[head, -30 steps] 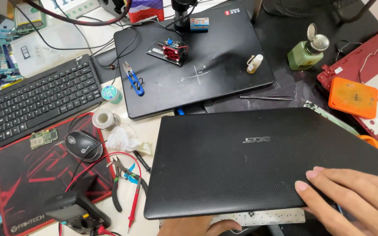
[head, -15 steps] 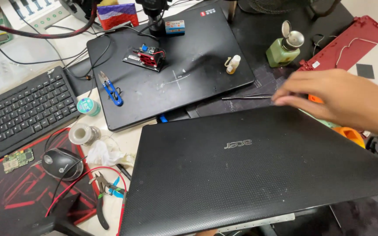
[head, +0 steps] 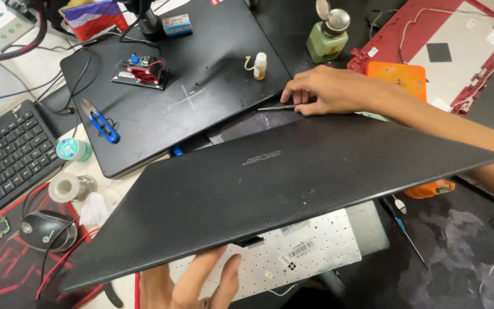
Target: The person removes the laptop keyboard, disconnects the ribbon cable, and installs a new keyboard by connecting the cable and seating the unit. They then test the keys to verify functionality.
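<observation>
Head view: left hand under tilted black laptop, fingers curled on its near edge; right hand fingers pinched on thin metal tool.

View: one head camera is looking steeply down from above the near edge of the workbench.
Facing: it is pointing toward the far edge, tilting slightly.
Nearness: it is sitting close; the black laptop is filling the centre.
Edges: the keyboard is being cropped at left.
Shared: no second view.
</observation>
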